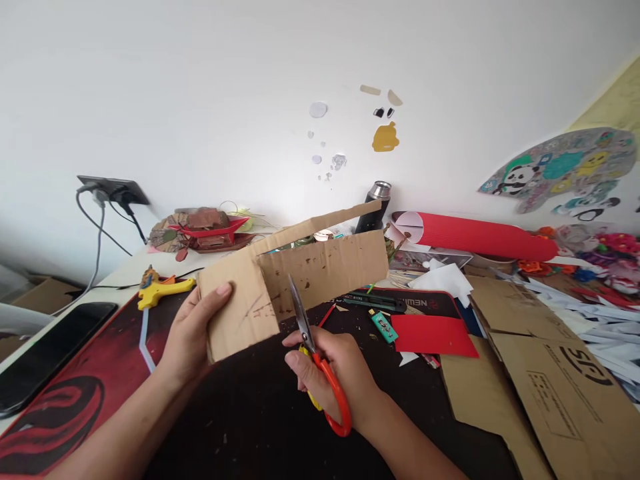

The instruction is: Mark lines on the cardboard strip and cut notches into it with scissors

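My left hand (pixel 193 333) grips the left end of a folded brown cardboard piece (pixel 240 303), thumb on its front and fingers hidden behind. A long cardboard flap (pixel 330 267) and a narrow strip above it extend to the right. My right hand (pixel 335 367) holds scissors (pixel 340 407) with red and yellow handles. The blades point up and left, in front of the flap's lower left part, near the fold. Whether they touch the cardboard I cannot tell.
A yellow glue gun (pixel 163 289) and black phone (pixel 50 353) lie left. Behind stand a dark bottle (pixel 373 207) and red roll (pixel 480 237). A teal lighter-like item (pixel 383 327), red sheet (pixel 435 335) and cardboard sheets (pixel 570 393) lie right.
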A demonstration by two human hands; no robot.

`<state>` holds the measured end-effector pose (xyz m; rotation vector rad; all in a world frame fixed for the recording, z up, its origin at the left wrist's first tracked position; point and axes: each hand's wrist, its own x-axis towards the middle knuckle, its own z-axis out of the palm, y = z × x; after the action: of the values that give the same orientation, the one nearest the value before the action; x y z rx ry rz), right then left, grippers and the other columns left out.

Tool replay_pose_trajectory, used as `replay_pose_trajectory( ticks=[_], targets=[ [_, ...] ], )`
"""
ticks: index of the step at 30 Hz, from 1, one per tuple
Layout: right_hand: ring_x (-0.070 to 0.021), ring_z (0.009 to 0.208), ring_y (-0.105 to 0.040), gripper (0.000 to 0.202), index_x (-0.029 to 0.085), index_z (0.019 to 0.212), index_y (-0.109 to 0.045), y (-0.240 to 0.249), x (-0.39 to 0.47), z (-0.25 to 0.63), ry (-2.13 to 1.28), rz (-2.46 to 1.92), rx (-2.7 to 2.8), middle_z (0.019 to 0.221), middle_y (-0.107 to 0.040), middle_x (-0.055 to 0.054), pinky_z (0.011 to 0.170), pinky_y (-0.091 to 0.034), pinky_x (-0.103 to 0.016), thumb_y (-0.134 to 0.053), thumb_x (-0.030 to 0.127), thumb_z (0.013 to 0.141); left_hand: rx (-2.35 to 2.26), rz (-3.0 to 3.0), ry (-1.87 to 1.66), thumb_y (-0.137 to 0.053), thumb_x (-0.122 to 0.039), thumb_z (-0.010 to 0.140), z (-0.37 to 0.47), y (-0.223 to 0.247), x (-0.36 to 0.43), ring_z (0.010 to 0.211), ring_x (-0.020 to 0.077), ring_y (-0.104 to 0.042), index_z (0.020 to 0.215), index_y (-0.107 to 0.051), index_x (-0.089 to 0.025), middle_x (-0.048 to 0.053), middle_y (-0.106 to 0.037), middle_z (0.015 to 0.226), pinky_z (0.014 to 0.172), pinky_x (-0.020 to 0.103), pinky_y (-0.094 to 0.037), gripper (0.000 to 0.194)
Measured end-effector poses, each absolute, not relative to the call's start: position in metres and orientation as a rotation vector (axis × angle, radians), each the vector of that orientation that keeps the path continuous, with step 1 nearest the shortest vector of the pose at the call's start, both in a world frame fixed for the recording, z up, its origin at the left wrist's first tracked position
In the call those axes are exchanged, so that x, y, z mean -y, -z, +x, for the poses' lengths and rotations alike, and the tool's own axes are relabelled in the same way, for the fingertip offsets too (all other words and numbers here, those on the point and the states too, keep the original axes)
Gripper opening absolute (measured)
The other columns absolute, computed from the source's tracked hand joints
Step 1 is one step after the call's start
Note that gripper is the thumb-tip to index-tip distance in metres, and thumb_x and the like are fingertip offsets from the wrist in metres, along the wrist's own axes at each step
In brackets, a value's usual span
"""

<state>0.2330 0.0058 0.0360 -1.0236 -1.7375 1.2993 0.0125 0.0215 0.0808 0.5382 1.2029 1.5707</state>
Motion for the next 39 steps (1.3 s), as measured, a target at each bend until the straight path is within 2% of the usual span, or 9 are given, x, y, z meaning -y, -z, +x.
replay_pose_trajectory(
  ticks=[7, 12, 18, 24, 28, 33, 39],
  targets=[
    [-0.0173, 0.056, -0.069, 0.046, 0.018, 0.119, -0.082, -0.034, -0.004, 0.231, -1.366, -1.034, 1.74, 0.064, -0.066, 0.001, 0.058, -0.051, -0.026, -0.075, 0.059, 0.098, -1.112, 0.543, -1.529, -0.11, -0.039, 0.056, 0.0, -0.073, -0.028, 0.079, 0.0337, -0.086, 0.121, -0.072, -0.016, 0.009, -0.086, 0.089, 0.073, 0.034, -0.074, 0.079],
    [-0.0184, 0.06, -0.072, 0.054, 0.019, 0.122, -0.082, -0.031, -0.005, 0.23, -1.409, -1.044, 1.737, 0.068, -0.069, 0.0, 0.059, -0.051, -0.026, -0.077, 0.066, 0.097, -1.118, 0.57, -1.518, -0.11, -0.041, 0.059, 0.003, -0.073, -0.025, 0.08, 0.0341, -0.086, 0.118, -0.072, -0.015, 0.01, -0.086, 0.09, 0.076, 0.037, -0.074, 0.075],
    [-0.0211, 0.062, -0.074, 0.07, 0.018, 0.124, -0.082, -0.031, -0.006, 0.23, -1.457, -1.054, 1.744, 0.07, -0.071, -0.002, 0.06, -0.052, -0.027, -0.081, 0.079, 0.089, -1.137, 0.561, -1.544, -0.106, -0.042, 0.064, 0.009, -0.076, -0.025, 0.083, 0.033, -0.086, 0.117, -0.073, -0.017, 0.008, -0.086, 0.091, 0.075, 0.035, -0.073, 0.067],
    [-0.0208, 0.067, -0.073, 0.081, 0.019, 0.126, -0.082, -0.032, -0.007, 0.232, -1.465, -1.063, 1.762, 0.074, -0.073, -0.003, 0.064, -0.053, -0.027, -0.079, 0.088, 0.083, -1.199, 0.545, -1.593, -0.101, -0.044, 0.059, 0.017, -0.077, -0.027, 0.083, 0.0351, -0.085, 0.108, -0.076, -0.021, 0.006, -0.085, 0.091, 0.065, 0.038, -0.072, 0.059],
    [-0.018, 0.062, -0.067, 0.084, 0.019, 0.126, -0.082, -0.034, -0.008, 0.234, -1.478, -1.043, 1.777, 0.072, -0.07, -0.002, 0.062, -0.048, -0.027, -0.077, 0.091, 0.082, -1.222, 0.577, -1.593, -0.096, -0.045, 0.065, 0.019, -0.077, -0.026, 0.085, 0.0357, -0.085, 0.107, -0.077, -0.021, 0.007, -0.084, 0.092, 0.061, 0.036, -0.071, 0.052],
    [-0.0138, 0.055, -0.054, 0.088, 0.016, 0.123, -0.083, -0.037, -0.007, 0.234, -1.489, -1.016, 1.787, 0.065, -0.061, 0.002, 0.057, -0.041, -0.026, -0.077, 0.092, 0.08, -1.228, 0.582, -1.614, -0.096, -0.047, 0.065, 0.019, -0.077, -0.027, 0.087, 0.0366, -0.084, 0.109, -0.078, -0.02, 0.009, -0.084, 0.095, 0.061, 0.037, -0.071, 0.054],
    [-0.0164, 0.057, -0.061, 0.093, 0.015, 0.128, -0.081, -0.037, -0.005, 0.232, -1.59, -0.967, 1.771, 0.07, -0.069, -0.003, 0.057, -0.043, -0.026, -0.076, 0.094, 0.079, -1.222, 0.605, -1.606, -0.094, -0.048, 0.069, 0.02, -0.074, -0.027, 0.087, 0.0372, -0.084, 0.11, -0.077, -0.02, 0.009, -0.084, 0.094, 0.064, 0.04, -0.072, 0.053]
  ],
)
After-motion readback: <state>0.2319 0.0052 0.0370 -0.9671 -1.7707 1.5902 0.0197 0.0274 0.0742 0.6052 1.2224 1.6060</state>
